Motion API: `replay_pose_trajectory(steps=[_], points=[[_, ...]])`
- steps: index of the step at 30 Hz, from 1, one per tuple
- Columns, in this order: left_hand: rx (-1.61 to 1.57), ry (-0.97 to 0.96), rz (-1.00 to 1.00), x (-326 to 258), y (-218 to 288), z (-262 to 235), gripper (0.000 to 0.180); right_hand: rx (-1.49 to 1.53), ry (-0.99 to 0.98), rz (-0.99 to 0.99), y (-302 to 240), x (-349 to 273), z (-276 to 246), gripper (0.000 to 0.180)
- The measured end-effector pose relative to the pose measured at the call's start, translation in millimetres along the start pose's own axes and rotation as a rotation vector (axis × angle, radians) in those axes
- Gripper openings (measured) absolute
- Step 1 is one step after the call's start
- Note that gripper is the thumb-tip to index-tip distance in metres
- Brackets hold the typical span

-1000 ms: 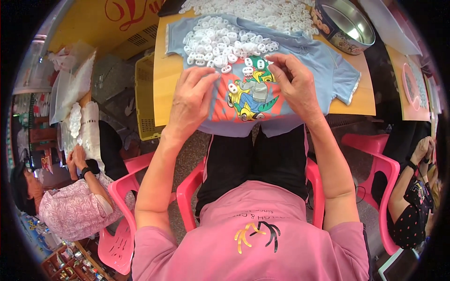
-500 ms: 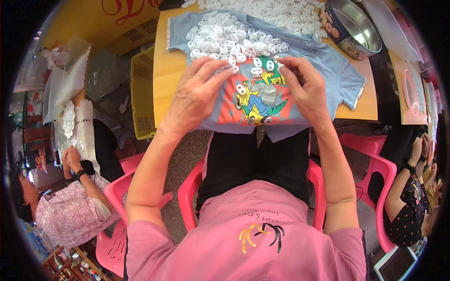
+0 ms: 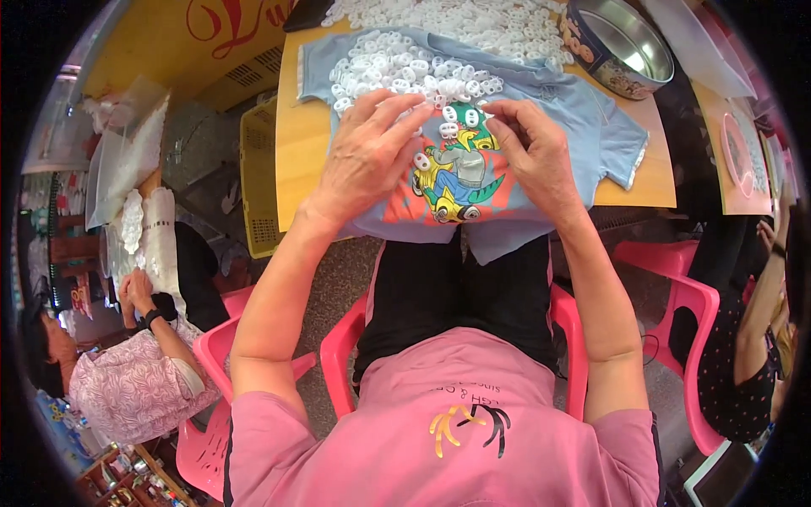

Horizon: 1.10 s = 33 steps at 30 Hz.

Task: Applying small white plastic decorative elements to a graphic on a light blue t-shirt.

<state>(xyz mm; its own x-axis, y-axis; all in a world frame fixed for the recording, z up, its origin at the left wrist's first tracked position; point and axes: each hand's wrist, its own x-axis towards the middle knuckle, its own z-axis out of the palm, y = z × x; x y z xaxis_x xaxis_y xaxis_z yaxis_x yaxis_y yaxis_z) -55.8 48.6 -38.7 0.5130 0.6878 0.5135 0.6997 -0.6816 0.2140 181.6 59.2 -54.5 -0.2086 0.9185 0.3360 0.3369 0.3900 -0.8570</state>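
Note:
A light blue T-shirt (image 3: 583,110) with a red cartoon print lies on the table, partly over my lap. White oval plastic pieces with two holes, like cord locks, are heaped (image 3: 380,63) on its upper part. Several loose ones (image 3: 449,130) lie on the print. My left hand (image 3: 367,156) hovers palm down at the heap's near edge, fingers stretched and slightly apart; its thumb is hidden. At the print's upper right, my right hand (image 3: 536,152) pinches thumb and forefinger together. A small bit of white shows at those fingertips, seemingly one such piece, mostly covered.
More white pieces (image 3: 456,17) spread across the far side of the wooden table (image 3: 291,186). A round metal tin (image 3: 621,51) stands at the far right. A yellow crate (image 3: 260,160) is left of the table. Other people sit on both sides on pink chairs (image 3: 697,338).
The view has shifted slightly, so table and shirt appear a little left. My left fingers reach slightly farther over the heap's edge. My right hand stays pinched near the print.

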Motion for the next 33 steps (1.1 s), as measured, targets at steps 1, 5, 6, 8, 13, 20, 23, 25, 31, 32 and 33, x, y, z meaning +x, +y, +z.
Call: replay_pose_trajectory(steps=[1,5,6,8,13,20,23,25,31,32,33], points=[[0.035,-0.019,0.023,2.3,-0.4,1.2,0.036,0.005,-0.002,-0.013,0.0,1.0,-0.5,0.015],[0.052,-0.027,0.014,-5.2,-3.0,-6.4,0.033,0.023,0.002,-0.005,1.3,0.3,-1.3,0.015],[0.055,-0.035,-0.002,-9.2,-3.3,-9.9,0.03,0.019,-0.001,-0.008,0.6,0.4,-1.9,0.015],[0.06,-0.044,-0.02,-15.3,-2.5,-14.1,0.028,0.018,-0.007,-0.011,0.4,0.3,-2.5,0.015],[-0.015,-0.016,-0.048,-21.0,1.6,-19.6,0.023,0.023,-0.026,-0.003,1.0,0.2,-1.9,0.015],[0.042,0.04,-0.089,-0.1,-10.4,-12.7,0.02,0.029,-0.019,-0.013,1.1,-0.3,0.2,0.014],[0.12,0.019,-0.074,10.9,-10.8,-12.0,0.018,0.011,-0.027,-0.012,-0.9,-0.5,-2.0,0.014],[0.109,0.023,-0.079,16.5,-5.8,-15.8,0.016,0.021,-0.015,-0.058,-0.8,0.3,-2.4,0.013],[-0.463,0.093,-0.343,18.5,32.2,-4.3,0.013,0.109,0.047,-0.084,2.9,0.8,-2.5,0.014],[-0.517,0.124,-0.358,17.9,39.2,4.6,0.013,0.103,0.049,-0.083,1.4,0.0,-2.3,0.014],[-0.522,0.127,-0.356,18.6,47.7,12.3,0.013,0.223,0.065,-0.014,-0.6,-0.9,-2.2,0.015]])
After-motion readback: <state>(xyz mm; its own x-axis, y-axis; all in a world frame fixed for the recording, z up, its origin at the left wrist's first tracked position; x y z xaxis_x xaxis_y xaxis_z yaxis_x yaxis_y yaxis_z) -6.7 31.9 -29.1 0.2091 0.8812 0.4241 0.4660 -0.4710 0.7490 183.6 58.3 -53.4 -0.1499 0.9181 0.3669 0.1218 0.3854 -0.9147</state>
